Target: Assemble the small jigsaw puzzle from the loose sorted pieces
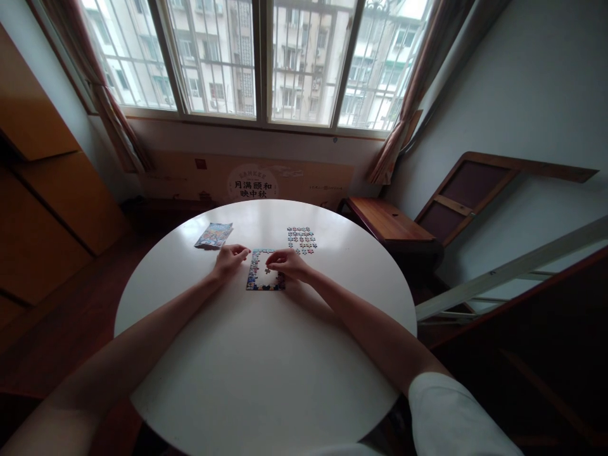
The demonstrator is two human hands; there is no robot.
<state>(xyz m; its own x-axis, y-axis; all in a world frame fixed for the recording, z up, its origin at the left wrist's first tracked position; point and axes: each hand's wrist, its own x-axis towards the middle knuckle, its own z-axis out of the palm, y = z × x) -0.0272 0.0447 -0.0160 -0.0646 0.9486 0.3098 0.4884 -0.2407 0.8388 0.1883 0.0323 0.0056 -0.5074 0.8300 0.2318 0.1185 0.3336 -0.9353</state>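
Note:
A partly assembled jigsaw puzzle [266, 288] lies on the white table, its border joined and its middle bare. My right hand [289, 265] is over its right side, thumb and fingers pinched around a small puzzle piece [267, 270] above the bare middle. At the puzzle's upper left corner is my left hand [230, 258], its fingers drawn together in a pinch. Whatever it holds, if anything, is too small to make out. Behind the right hand, loose puzzle pieces [302, 239] are laid out in rows.
A printed packet or picture sheet [213, 235] lies on the round white table [247, 367], beyond my left hand. A wooden bench [387, 218] stands behind the table at the right. Barred windows [308, 63] and a printed board [308, 174] are at the far wall.

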